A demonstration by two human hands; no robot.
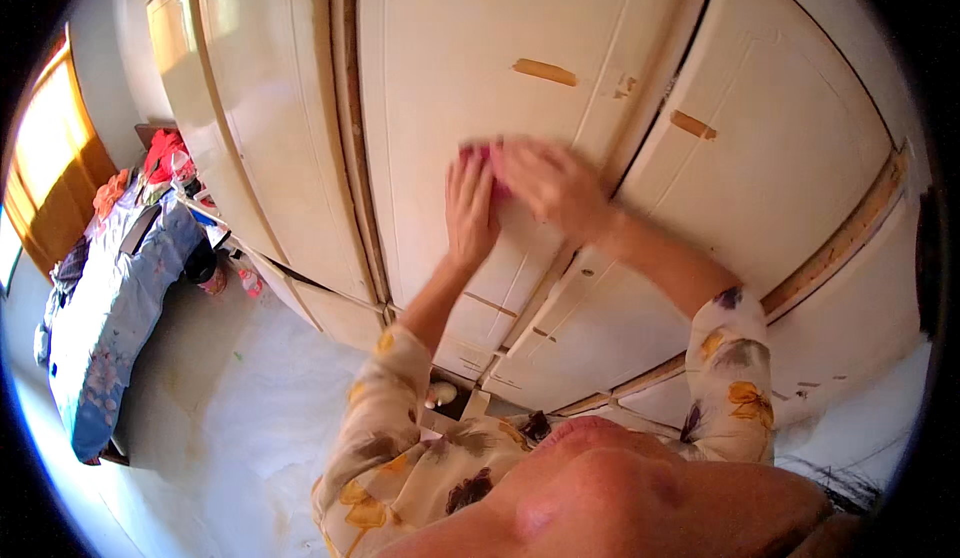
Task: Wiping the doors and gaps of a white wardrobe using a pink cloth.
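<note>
Both my hands are raised to a cream wardrobe door (457, 48). My left hand (472, 209) lies with its fingers extended over a small pink cloth (501, 187), whose darker edge shows above the fingertips. My right hand (555, 190) is blurred, its fingers at the cloth's right side. How the fingers grip it is partly hidden. On the door above the hands is a brown patch (544, 72), and a chipped spot (625, 88) marks the panel's right border.
Another door (750, 145) on the right has a similar brown patch (694, 124). More cream doors (262, 108) stand at left. A bed (142, 280) with a blue floral sheet, clothes and other items is at far left, near an orange curtain (56, 153). Pale floor (255, 423) lies below.
</note>
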